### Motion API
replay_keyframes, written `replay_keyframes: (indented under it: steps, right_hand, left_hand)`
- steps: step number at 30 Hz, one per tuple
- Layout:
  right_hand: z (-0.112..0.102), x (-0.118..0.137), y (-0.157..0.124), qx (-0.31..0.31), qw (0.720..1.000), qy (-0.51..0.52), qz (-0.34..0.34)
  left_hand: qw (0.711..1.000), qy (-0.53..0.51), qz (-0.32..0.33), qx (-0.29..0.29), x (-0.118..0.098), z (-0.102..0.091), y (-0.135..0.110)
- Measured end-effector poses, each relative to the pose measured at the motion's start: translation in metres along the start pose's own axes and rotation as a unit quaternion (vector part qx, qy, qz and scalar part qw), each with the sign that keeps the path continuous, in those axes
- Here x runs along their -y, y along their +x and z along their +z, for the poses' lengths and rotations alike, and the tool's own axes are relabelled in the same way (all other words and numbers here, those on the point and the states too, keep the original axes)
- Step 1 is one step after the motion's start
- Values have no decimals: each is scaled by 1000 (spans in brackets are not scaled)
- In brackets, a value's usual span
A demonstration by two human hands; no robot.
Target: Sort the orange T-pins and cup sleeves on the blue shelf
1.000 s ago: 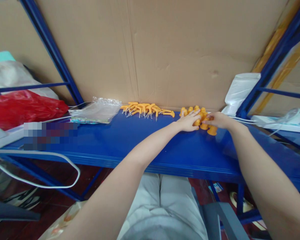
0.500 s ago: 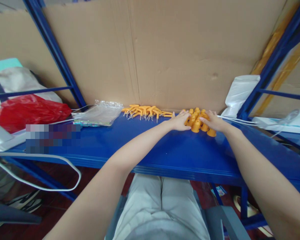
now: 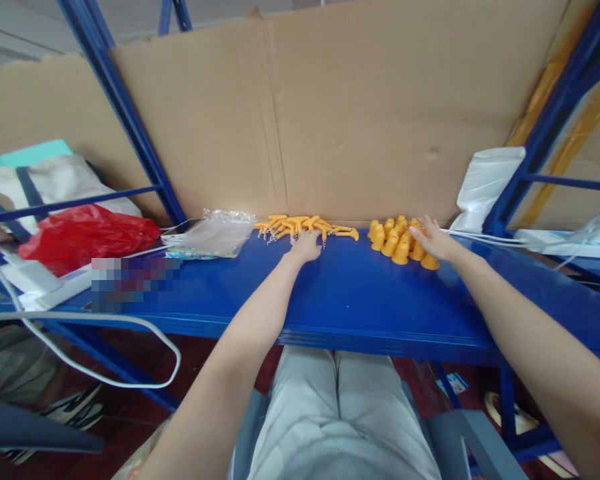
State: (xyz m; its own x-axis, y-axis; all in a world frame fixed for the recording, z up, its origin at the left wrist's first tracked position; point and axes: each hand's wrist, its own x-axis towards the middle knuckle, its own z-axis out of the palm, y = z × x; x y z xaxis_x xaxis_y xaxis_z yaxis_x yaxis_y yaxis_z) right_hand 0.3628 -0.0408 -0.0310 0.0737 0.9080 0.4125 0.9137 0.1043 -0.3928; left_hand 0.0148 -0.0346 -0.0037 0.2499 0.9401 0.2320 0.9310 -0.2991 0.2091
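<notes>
Beside the cardboard lies a pile of orange-handled corkscrews [image 3: 280, 225] with bare metal spirals. My left hand [image 3: 306, 247] is at the right part of this pile, its fingers reaching over the handles; their tips are partly hidden, and I see nothing gripped. Further right, several orange bell-shaped plastic pieces [image 3: 401, 251] stand upright in a close group. My right hand [image 3: 434, 240] rests at the right side of that group, fingers spread, touching or just above the pieces. One loose orange piece with a ridged shaft [image 3: 347, 233] lies between the pile and the group.
A blue table [image 3: 340, 293] spans the view, backed by a cardboard sheet [image 3: 360, 120]. Clear plastic bags [image 3: 215, 233], a red bag [image 3: 90, 233] and a white power strip [image 3: 60, 287] lie left. A white package [image 3: 487, 187] leans at the right post, with cables nearby.
My left hand has moved left from the bell-shaped pieces to the corkscrews. My right hand stays by the bell-shaped pieces. The camera view has shifted slightly.
</notes>
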Motion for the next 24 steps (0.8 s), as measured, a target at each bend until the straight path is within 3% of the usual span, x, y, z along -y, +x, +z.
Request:
replay_keyframes:
  steps: [5,9,17,24]
  right_hand:
    - [-5,9,0,-19,1000,-8,0]
    - [-12,25,-6,-44,998,-4,-40]
    - [-8,57,-16,-46,983,7,-178]
    - [-1,79,-24,-19,972,-33,-232]
  left_hand:
    - [999,-2,32,34,-9,8,2]
    - [997,-6,32,77,-14,9,2]
    - [999,-2,34,34,-7,14,8]
    - [999,-3,45,14,-5,21,15]
